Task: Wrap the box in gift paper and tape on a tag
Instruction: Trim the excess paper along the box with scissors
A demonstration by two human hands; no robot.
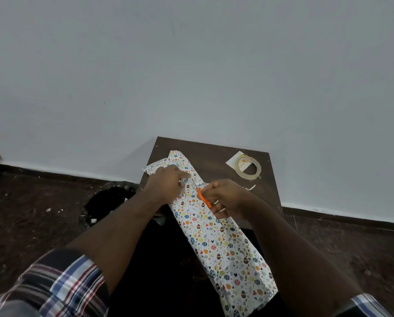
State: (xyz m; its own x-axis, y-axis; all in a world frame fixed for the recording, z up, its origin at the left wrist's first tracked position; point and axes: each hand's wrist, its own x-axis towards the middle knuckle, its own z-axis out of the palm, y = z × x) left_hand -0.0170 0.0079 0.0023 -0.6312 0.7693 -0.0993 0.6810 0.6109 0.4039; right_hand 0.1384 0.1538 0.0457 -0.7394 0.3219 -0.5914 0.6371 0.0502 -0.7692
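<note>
Right hand [223, 200] grips orange-handled scissors [201, 196] over the egg-print gift paper [216, 236] hanging off the desk [214, 152], left hand [168, 181] pinching its edge: trimming underway, tape roll [249, 168] probably next.

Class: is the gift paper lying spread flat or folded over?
Folded over: the gift paper forms a long narrow bundle on the table.

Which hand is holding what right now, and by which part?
Right hand grips the orange scissors by the handle loops, blades pointing at the gift paper. Left hand holds the paper near its far end; the exact fingers' hold can't be told.
</note>
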